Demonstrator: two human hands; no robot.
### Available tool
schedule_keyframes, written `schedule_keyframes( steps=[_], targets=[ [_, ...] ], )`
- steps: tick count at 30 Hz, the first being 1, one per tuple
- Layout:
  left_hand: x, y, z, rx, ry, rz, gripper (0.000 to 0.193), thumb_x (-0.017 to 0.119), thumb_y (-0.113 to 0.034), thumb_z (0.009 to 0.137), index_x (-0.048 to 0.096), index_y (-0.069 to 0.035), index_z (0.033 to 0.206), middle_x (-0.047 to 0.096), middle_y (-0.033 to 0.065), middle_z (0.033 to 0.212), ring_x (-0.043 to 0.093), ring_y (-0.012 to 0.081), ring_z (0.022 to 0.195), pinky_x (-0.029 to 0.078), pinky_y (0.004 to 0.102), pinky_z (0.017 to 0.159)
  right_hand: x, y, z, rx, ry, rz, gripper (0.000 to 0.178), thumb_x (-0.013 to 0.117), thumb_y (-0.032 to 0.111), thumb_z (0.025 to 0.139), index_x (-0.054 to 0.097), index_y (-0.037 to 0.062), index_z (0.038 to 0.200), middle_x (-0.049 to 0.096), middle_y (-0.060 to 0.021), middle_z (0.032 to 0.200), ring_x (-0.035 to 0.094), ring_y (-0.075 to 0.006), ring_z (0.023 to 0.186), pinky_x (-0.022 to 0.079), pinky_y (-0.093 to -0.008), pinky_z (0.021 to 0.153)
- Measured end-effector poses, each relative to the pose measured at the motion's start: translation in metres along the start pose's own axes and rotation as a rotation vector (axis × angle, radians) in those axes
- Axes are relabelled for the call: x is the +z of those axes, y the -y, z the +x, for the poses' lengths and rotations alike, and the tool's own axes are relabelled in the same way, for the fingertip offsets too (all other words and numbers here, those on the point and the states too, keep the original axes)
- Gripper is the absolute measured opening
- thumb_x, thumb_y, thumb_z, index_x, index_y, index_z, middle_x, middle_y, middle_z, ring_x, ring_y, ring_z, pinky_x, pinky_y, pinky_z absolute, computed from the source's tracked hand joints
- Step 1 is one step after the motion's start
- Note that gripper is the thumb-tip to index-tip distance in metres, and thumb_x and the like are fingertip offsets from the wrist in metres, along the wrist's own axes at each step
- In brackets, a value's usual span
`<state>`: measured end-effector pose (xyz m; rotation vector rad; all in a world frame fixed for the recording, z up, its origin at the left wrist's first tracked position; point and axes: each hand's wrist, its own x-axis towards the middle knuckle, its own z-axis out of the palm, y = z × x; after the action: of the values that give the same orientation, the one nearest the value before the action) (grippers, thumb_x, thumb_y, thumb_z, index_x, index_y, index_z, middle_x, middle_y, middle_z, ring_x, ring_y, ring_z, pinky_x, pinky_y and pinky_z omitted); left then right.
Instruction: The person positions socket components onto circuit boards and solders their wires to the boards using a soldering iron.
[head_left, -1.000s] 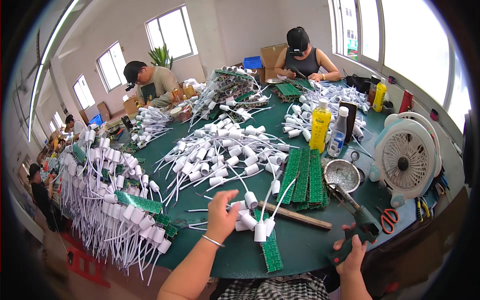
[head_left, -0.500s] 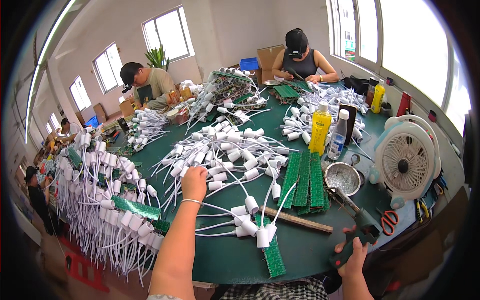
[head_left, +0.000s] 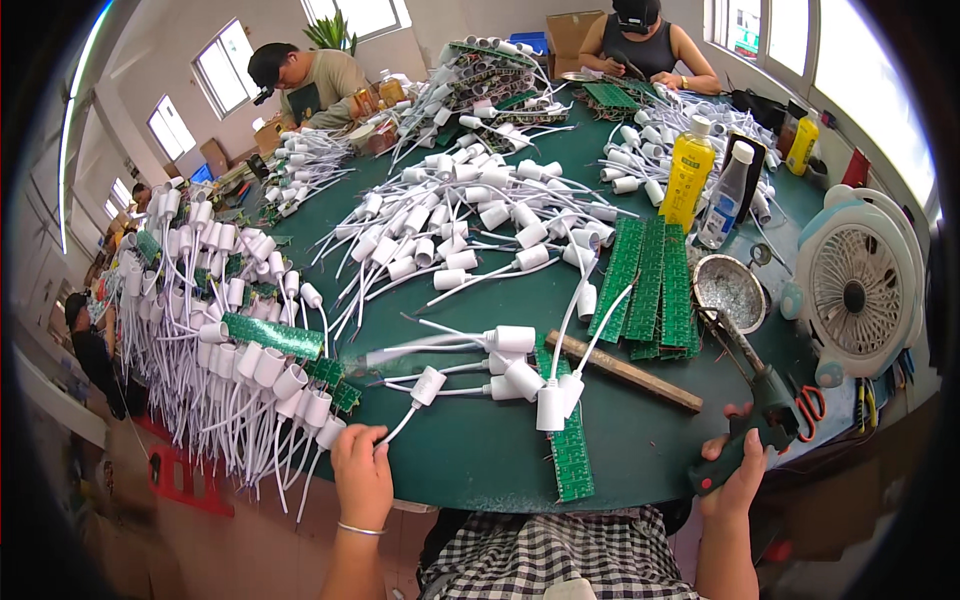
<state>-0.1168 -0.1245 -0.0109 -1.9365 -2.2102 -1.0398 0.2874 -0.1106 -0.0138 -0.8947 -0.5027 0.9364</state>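
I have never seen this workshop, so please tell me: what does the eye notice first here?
White sockets with wires cover the green table, and more hang in a thick bunch over its left edge. The left hand pinches one socket's wire at the near edge; the right hand grips a soldering iron beside a white fan.

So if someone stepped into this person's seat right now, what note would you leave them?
Left hand: at the table's near edge, pinching the wires of one white lamp socket.
Right hand: gripping a soldering iron, tip up by the metal dish.
Before you: a green circuit strip with sockets standing on its far end, a wooden stick, stacked green boards.
Done: wired socket strips hang along the left rim.
Left: a big loose socket pile mid-table.
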Motion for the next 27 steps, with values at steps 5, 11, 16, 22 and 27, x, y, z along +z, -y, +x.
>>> schedule_keyframes(
  steps=[5, 11, 16, 22, 27],
  targets=[
    [-0.006, -0.026, 0.032, 0.105, -0.068, -0.126, 0.026, 0.06, -0.003, 0.08, 0.059, -0.002, 0.105, 0.055, 0.0144, 0.105, 0.051, 0.0343, 0.098, 0.04, 0.0421, 0.088, -0.005, -0.002, -0.004, -0.005, 0.002, -0.007, 0.041, 0.052, 0.022, 0.091, 0.04, 0.001, 0.125, 0.054, -0.0174, 0.112, 0.054, -0.0167, 0.058, 0.047, -0.0315, 0.058],
    [0.039, -0.037, 0.054, 0.192, 0.106, -0.07, 0.032, 0.067, -0.008, 0.077, 0.058, -0.004, 0.107, 0.058, 0.015, 0.101, 0.053, 0.0347, 0.097, 0.042, 0.0402, 0.083, -0.008, -0.004, -0.008, -0.017, 0.005, 0.006, 0.044, 0.053, 0.022, 0.09, 0.039, 0.0019, 0.127, 0.054, -0.0183, 0.113, 0.055, -0.0169, 0.058, 0.047, -0.0312, 0.058],
    [0.03, -0.059, 0.041, 0.328, 0.019, -0.365, 0.031, 0.068, -0.004, 0.074, 0.059, -0.006, 0.104, 0.061, 0.013, 0.095, 0.057, 0.0333, 0.083, 0.046, 0.0385, 0.073, -0.012, 0.003, -0.011, -0.037, -0.014, 0.022, 0.051, 0.057, 0.026, 0.088, 0.038, 0.0025, 0.129, 0.055, -0.0196, 0.112, 0.057, -0.018, 0.059, 0.048, -0.0312, 0.058],
    [0.022, -0.109, -0.001, 0.482, 0.224, -0.557, 0.014, 0.061, -0.002, 0.077, 0.058, -0.003, 0.091, 0.063, 0.0108, 0.083, 0.059, 0.0259, 0.075, 0.048, 0.0328, 0.067, -0.002, 0.0, -0.03, 0.125, 0.137, 0.023, 0.064, 0.064, 0.033, 0.081, 0.036, 0.0069, 0.132, 0.06, -0.0153, 0.082, 0.06, -0.0249, 0.061, 0.05, -0.0352, 0.057],
    [0.032, -0.131, -0.013, 0.475, 0.359, -0.733, 0.01, 0.062, -0.005, 0.08, 0.058, -0.004, 0.089, 0.063, 0.0104, 0.081, 0.059, 0.025, 0.071, 0.047, 0.0322, 0.065, 0.037, 0.011, -0.069, 0.399, 0.332, -0.201, 0.032, 0.057, 0.0, 0.08, 0.053, -0.0026, 0.111, 0.063, -0.0136, 0.098, 0.063, -0.0238, 0.088, 0.051, -0.0354, 0.08]
  ],
)
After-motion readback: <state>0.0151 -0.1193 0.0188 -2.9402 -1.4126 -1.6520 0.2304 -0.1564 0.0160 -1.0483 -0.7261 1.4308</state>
